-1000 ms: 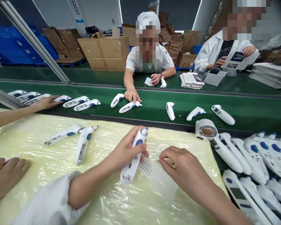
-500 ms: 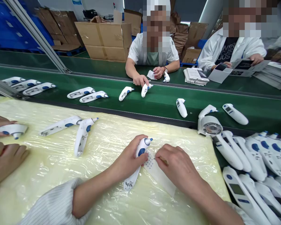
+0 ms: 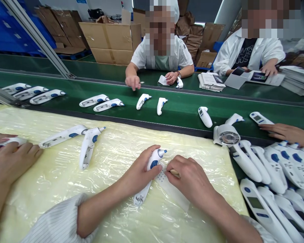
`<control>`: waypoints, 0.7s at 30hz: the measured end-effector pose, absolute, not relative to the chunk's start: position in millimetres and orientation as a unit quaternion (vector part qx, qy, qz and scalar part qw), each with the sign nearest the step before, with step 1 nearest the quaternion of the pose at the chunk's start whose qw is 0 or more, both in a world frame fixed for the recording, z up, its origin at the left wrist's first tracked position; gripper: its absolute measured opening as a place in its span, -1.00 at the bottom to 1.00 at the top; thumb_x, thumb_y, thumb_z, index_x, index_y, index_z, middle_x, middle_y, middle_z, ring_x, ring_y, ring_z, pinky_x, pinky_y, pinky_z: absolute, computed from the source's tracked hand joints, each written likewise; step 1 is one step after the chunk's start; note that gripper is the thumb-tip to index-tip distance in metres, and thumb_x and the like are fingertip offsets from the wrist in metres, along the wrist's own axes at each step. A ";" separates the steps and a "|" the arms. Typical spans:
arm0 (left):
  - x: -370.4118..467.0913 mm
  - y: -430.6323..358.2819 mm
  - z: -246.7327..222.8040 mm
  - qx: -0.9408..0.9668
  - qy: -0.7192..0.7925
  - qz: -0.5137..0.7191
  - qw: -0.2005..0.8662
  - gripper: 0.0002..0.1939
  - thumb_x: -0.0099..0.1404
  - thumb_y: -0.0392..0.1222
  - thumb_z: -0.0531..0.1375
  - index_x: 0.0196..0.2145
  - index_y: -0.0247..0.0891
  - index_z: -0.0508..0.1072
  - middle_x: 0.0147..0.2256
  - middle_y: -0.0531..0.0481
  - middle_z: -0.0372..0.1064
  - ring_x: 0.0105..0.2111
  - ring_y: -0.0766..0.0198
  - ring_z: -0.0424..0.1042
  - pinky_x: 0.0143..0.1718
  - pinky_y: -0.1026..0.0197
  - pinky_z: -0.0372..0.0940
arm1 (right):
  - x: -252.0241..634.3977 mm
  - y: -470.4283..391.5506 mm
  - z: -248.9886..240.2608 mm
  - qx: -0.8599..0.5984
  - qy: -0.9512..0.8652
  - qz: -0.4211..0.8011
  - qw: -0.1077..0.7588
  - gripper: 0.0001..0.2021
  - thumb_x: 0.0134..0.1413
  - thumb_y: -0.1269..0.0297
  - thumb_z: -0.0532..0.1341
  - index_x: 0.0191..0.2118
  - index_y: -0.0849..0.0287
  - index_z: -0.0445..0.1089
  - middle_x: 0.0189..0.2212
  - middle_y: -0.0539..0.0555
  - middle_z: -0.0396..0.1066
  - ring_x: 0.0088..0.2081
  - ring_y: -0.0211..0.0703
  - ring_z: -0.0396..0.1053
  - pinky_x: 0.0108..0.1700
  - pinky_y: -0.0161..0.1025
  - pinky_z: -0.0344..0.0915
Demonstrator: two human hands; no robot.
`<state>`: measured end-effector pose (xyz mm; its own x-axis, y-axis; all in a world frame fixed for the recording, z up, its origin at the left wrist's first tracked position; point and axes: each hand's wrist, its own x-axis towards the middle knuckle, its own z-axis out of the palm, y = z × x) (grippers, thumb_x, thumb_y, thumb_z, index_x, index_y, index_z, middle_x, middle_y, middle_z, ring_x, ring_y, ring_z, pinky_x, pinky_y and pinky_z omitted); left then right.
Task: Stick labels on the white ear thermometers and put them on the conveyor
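Over the tabletop (image 3: 121,216), covered in crinkled, glossy yellow plastic film (image 3: 214,160), I have the left hand (image 3: 142,168) wrapped around a white, angled handheld device with a blue oval button (image 3: 143,193); the grip hides its middle. Just right of it, a translucent sheet of small dots (image 3: 176,194) slants toward the right hand (image 3: 194,175), which pinches a slim tan stick (image 3: 175,172), its tip too small to make out. Leftward, film gives me room up to two similar white-and-blue devices (image 3: 89,150) and, past them, a co-worker's hands (image 3: 17,160), partly cut off. Rightward, the film's edge meets rows of white plastic devices (image 3: 250,165), also cut off. Ahead, a black rail (image 3: 167,128) borders the green conveyor belt (image 3: 183,113).
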<state>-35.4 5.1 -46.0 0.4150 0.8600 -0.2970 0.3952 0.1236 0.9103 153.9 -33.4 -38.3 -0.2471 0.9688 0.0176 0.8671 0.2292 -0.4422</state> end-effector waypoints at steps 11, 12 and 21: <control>-38.3 26.5 -9.0 0.791 0.378 0.077 0.474 -0.66 0.23 -0.27 0.15 -0.04 -0.10 0.48 -0.11 0.03 0.48 -0.14 0.12 0.45 -0.17 0.22 0.27 | 176.6 -41.7 9.0 -0.579 -0.694 0.305 0.302 -0.88 0.15 0.37 0.25 -0.38 0.04 0.49 -0.35 -0.03 0.49 -0.30 -0.21 0.46 -0.38 -0.35 0.34; -37.0 28.1 -4.1 0.803 0.362 0.072 0.467 -0.68 0.23 -0.28 0.14 -0.07 -0.10 0.49 -0.16 0.03 0.49 -0.18 0.13 0.45 -0.20 0.23 0.26 | 175.5 -41.0 8.1 -0.579 -0.697 0.302 0.296 -0.87 0.14 0.39 0.25 -0.38 0.04 0.50 -0.35 -0.03 0.50 -0.30 -0.21 0.46 -0.36 -0.34 0.35; -40.7 28.0 -0.8 0.838 0.327 0.071 0.431 -0.58 0.36 -0.24 0.13 0.15 0.03 0.38 -0.01 0.00 0.44 -0.04 0.09 0.44 -0.04 0.18 0.25 | 175.2 -37.3 4.6 -0.576 -0.698 0.319 0.283 -0.88 0.14 0.40 0.27 -0.37 0.02 0.51 -0.40 -0.11 0.53 -0.33 -0.25 0.46 -0.33 -0.33 0.31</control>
<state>-40.7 28.0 -0.8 0.7762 0.6094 -0.1619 0.4862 -0.4150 0.7690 175.2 -37.3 4.6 -0.1773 0.9838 0.0282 0.6234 0.1344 -0.7703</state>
